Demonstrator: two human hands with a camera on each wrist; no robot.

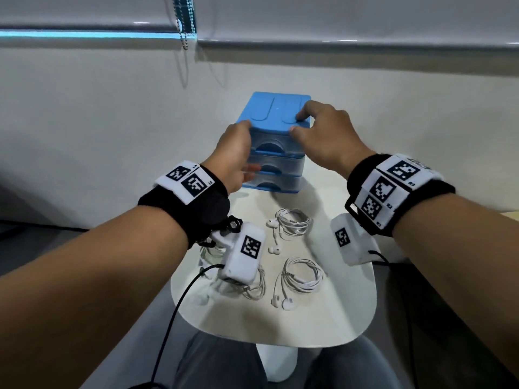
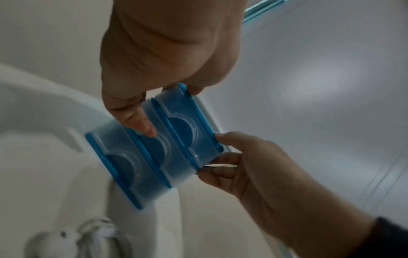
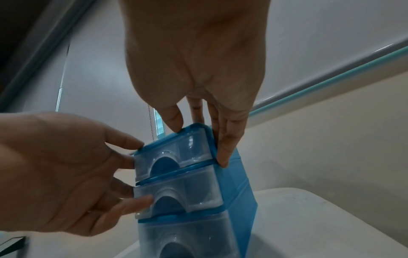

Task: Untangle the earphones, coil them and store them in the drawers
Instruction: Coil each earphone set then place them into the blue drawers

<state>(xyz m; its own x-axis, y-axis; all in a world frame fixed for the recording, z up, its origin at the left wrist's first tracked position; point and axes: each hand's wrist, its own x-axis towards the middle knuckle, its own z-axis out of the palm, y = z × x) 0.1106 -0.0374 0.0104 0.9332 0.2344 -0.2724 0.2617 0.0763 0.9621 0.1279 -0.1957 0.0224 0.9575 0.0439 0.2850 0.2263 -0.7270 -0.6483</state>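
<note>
A blue drawer unit (image 1: 276, 113) with three translucent drawers stands at the far end of the white table (image 1: 342, 304); all drawers look closed. My left hand (image 1: 237, 150) clasps its left front corner, thumb (image 2: 141, 122) on the middle drawer's front (image 3: 176, 190). My right hand (image 1: 320, 130) holds the top right corner, thumb on the front top edge, fingers (image 3: 225, 148) down the right side. Two coiled white earphones (image 1: 293, 224) (image 1: 302, 275) lie in front of the unit. A third set (image 1: 254, 289) is partly hidden under my left wrist camera.
A pale wall rises close behind the drawer unit, with a blind's bead chain (image 1: 184, 32) hanging above left. The table is small and rounded, its near edge over my knees (image 1: 219, 360). A black cable (image 1: 174, 313) hangs from my left wrist.
</note>
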